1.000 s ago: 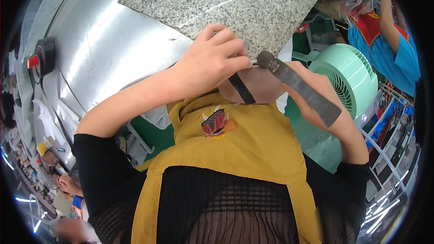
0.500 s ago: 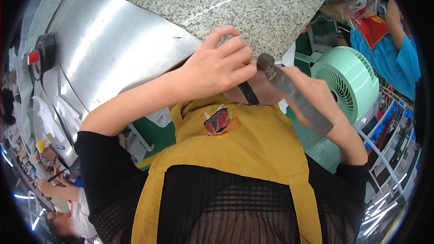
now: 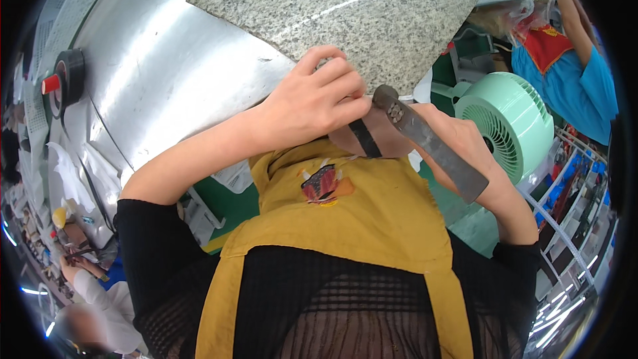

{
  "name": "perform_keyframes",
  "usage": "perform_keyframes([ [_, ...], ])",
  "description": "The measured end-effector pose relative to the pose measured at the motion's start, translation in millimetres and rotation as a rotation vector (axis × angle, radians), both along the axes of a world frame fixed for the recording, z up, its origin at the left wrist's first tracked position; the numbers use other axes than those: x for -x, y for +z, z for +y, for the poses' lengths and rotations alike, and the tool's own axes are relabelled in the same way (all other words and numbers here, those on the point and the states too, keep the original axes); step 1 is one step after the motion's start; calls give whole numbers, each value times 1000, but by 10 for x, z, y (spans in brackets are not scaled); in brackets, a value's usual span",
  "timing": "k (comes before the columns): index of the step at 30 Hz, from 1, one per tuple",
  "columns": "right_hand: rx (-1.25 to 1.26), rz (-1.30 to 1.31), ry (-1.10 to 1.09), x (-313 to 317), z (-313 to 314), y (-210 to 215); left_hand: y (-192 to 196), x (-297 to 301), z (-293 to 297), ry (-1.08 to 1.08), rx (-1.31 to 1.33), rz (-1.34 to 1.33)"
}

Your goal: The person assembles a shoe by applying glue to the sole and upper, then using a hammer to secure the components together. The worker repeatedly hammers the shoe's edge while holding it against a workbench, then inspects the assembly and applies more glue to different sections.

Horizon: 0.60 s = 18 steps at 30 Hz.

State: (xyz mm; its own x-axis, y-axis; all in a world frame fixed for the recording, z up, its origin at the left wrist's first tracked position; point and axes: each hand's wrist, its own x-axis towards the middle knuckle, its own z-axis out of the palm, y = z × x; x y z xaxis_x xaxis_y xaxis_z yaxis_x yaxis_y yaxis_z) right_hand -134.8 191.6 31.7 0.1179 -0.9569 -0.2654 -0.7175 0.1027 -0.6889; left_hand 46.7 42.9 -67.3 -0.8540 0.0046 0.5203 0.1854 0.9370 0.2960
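My right hand (image 3: 452, 129) is closed round the handle of a hammer, mostly hidden under its long dark metal head (image 3: 438, 153). The round striking end points toward my left hand; the flat end slants back over my right wrist. My left hand (image 3: 325, 96) lies at the near corner of a speckled granite slab (image 3: 359, 20), fingers curled and pressed together. Whatever they hold is hidden from above. Just below that hand, a black strip (image 3: 363, 138) crosses a pinkish-brown surface above my yellow apron (image 3: 345, 226). Hammer and left fingers are close together.
The slab rests on a shiny metal table (image 3: 166, 66). At the table's left are a black roll (image 3: 70, 76) with a red piece and white scraps (image 3: 70, 176). A mint-green fan (image 3: 508, 126) and a wire rack (image 3: 565, 219) stand right. Other people work at both sides.
The hammer, blurred before, now shows sharply and has shifted slightly. My left hand stays at the slab's corner. The co-workers at left and right have moved their arms.
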Motion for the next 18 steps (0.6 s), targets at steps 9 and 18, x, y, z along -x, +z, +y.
perform_keyframes([
  [9, -24, 74, 49, -30, -38, -27, 9, -34, 15, 67, -97, -31],
  [18, 89, -4, -7, -2, -2, -1, -43, -85, -1, 49, -28, 3],
])
